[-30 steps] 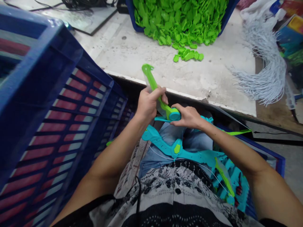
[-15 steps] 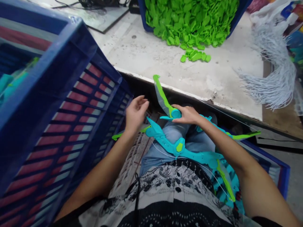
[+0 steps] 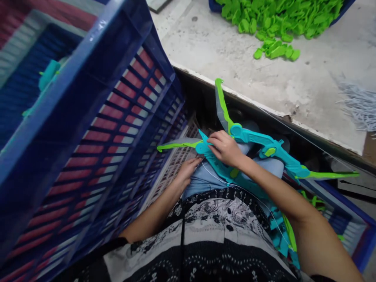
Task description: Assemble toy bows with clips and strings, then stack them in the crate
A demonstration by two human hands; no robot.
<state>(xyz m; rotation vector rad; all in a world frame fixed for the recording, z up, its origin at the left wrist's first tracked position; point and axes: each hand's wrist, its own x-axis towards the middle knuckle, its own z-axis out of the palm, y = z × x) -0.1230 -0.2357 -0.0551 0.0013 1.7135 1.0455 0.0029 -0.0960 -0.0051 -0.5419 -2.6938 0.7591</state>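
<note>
A teal and green toy bow (image 3: 216, 166) with a white string lies across my lap. My right hand (image 3: 225, 149) is closed over its left end, fingers on the teal part by the round joint. From below, my left hand (image 3: 189, 170) holds the same end, with its fingertips at the bow's edge and partly hidden. The bow's middle is partly covered by my right hand and forearm. A second toy bow (image 3: 255, 137) lies beyond it over my knees, one green limb pointing up near the table edge. No hand grips this second bow.
A tall blue crate (image 3: 96, 156) stands close on my left, with teal pieces inside. On the white table (image 3: 205, 47) ahead are a heap of green plastic parts (image 3: 282, 19) and a bundle of white strings (image 3: 360, 105). Another blue crate (image 3: 360, 219) with bow parts sits at my right.
My right hand has let go of the farther bow and moved onto the nearer bow's left end. My left hand has come down to that end. The view has shifted left and down.
</note>
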